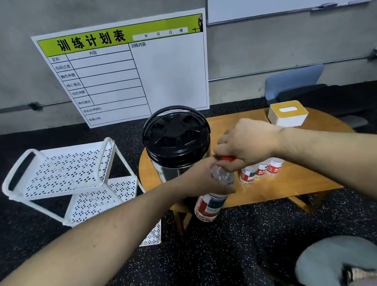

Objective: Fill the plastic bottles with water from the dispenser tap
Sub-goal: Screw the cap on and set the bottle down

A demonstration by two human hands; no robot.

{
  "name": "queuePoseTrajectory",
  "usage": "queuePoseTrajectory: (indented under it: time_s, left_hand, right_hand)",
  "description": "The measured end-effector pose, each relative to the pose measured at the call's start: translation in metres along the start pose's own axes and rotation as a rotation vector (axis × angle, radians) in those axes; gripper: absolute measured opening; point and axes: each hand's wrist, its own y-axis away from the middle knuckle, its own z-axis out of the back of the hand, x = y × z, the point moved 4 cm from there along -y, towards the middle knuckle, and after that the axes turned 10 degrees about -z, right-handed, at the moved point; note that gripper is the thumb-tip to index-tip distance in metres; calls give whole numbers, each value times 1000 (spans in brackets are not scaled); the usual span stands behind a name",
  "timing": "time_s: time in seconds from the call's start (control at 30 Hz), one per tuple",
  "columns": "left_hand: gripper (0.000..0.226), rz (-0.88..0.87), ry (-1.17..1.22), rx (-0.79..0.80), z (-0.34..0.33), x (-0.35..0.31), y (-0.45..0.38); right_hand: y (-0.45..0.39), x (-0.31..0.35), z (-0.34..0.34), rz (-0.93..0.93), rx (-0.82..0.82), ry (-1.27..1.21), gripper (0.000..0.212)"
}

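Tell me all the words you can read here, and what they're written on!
"训练计划表": green header of the white training-plan board leaning on the wall.
"年 月 日 周": date strip beside it.
"名称", "内容", "训练内容": column headings.
Row labels below: too blurred to read.
Red-and-white labels on the clear plastic bottles: too small to read.

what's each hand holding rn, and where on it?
Left hand grips the plastic bottle around its upper body, below the neck. Right hand pinches the bottle's red cap from above.
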Motion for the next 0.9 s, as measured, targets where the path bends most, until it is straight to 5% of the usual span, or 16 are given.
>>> queuePoseTrajectory:
  time_s: [0.3, 0.53, 0.77, 0.9]
  left_hand:
    - [50, 2, 38, -169, -23, 14, -4]
    - [55, 21, 279, -263, -31, 22, -9]
    - [99, 89, 108, -87, -31, 39, -31]
    - [68, 111, 17, -17, -40, 51, -45]
  right_hand:
    - [20, 3, -16, -359, 36, -22, 57]
    - [25, 6, -25, -675, 200, -440, 29]
    - [49, 10, -65, -950, 109, -590, 36]
    - [75, -4, -97, -1063, 135, -612, 36]
